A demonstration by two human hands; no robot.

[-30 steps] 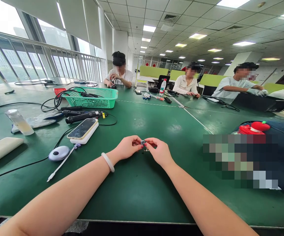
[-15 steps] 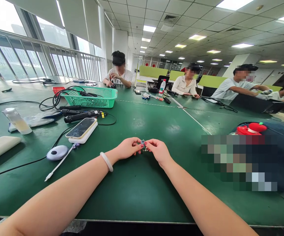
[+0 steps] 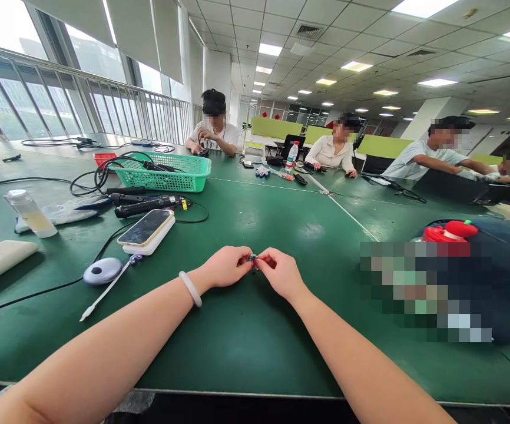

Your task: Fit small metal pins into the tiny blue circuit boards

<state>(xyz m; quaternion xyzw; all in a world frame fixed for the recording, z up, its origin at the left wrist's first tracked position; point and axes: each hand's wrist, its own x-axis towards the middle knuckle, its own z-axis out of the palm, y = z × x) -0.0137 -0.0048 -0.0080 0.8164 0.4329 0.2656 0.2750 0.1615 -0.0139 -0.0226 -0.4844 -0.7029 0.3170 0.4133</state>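
Over the green table (image 3: 255, 347), my left hand (image 3: 228, 265) and my right hand (image 3: 281, 272) meet at the fingertips. Both pinch a small dark bluish, shiny piece (image 3: 252, 258) between thumb and forefinger. Fingers cover most of it, so its kind cannot be made out. On my left wrist sits a pale bangle (image 3: 190, 288). The phone (image 3: 146, 228), resting on a white slab, lies left of my left hand. Close by are a lavender oval device (image 3: 103, 271) and a white strap (image 3: 107, 291).
Further left stand a green basket (image 3: 162, 174) with black cables, black handheld tools (image 3: 149, 206), a tilted clear bottle (image 3: 29, 213) and a cream case (image 3: 3, 262). A dark bag (image 3: 502, 277) with a red item (image 3: 451, 232) lies right. Several people sit beyond the table.
My fingertips have drawn closer together and the right hand has shifted slightly left. Less of the small piece shows between them now.
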